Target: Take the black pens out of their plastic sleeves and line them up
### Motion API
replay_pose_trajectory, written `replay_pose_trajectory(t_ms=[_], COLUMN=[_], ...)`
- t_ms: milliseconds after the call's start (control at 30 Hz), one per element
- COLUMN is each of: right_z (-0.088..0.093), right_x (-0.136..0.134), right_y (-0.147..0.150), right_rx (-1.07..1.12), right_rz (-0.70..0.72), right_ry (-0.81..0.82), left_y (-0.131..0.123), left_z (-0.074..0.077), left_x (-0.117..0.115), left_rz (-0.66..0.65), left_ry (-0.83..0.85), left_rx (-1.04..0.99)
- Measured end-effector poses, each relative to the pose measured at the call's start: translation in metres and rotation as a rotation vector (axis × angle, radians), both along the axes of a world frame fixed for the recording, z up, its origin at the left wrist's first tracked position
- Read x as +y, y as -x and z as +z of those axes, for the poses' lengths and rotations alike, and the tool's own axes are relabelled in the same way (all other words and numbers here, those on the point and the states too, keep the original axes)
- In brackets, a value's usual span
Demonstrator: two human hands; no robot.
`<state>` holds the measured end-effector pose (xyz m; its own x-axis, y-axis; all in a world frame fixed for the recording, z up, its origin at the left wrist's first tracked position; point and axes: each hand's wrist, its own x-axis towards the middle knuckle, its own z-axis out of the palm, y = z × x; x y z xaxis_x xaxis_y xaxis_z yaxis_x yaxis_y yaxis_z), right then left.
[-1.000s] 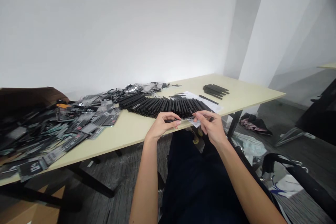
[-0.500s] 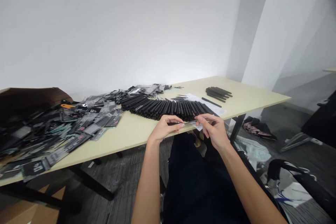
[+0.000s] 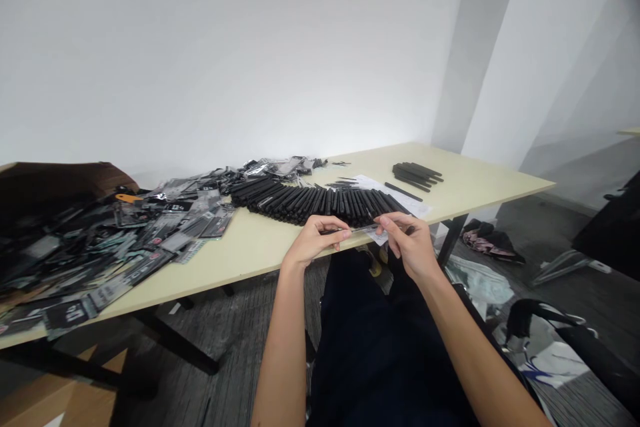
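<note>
one pale cream table [image 3: 470, 177] runs across in front of me, on black legs, with a white wall [image 3: 225, 47] behind it and grey carpet [image 3: 165, 333] below. my lap, in dark trousers [image 3: 380, 360], sits at the table edge.

on the table, left: one big heap of flat packaged cards [image 3: 110, 240], too many to count, beside one brown box flap [image 3: 55, 183] and one orange tool handle [image 3: 127, 198]. center: one long fan of black sticks [image 3: 315, 205], dozens, uncountable from here. right: one small bundle of black sticks [image 3: 417, 177], roughly ten, and one lone black stick [image 3: 403, 191] lying on a white paper sheet [image 3: 395, 188].

my left hand [image 3: 317, 242] is closed around one end of one slim black stick [image 3: 350, 231]. my right hand [image 3: 407, 240] pinches the other end, fingers closed. the stick is held level just over the table edge, near the fan; its shiny middle is too small to read.
</note>
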<state>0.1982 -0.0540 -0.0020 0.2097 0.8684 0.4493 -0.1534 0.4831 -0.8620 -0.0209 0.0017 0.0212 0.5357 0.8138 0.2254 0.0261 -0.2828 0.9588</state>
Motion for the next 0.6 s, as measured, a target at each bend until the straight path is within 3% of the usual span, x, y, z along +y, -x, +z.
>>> replay_pose_trajectory(t_ms=[267,600], right_z=[0.0010,-0.0014], right_x=[-0.0009,-0.0032], right_y=[-0.0016,-0.0001], right_rx=[0.008,-0.081], right_rz=[-0.021,0.073], right_ry=[-0.018,0.019], left_y=[-0.0007,-0.0007], left_z=[0.0033,0.0031], left_x=[-0.0021,-0.0030], left_rz=[0.003,0.009], left_ry=[-0.012,-0.046], left_rx=[0.011,0.045])
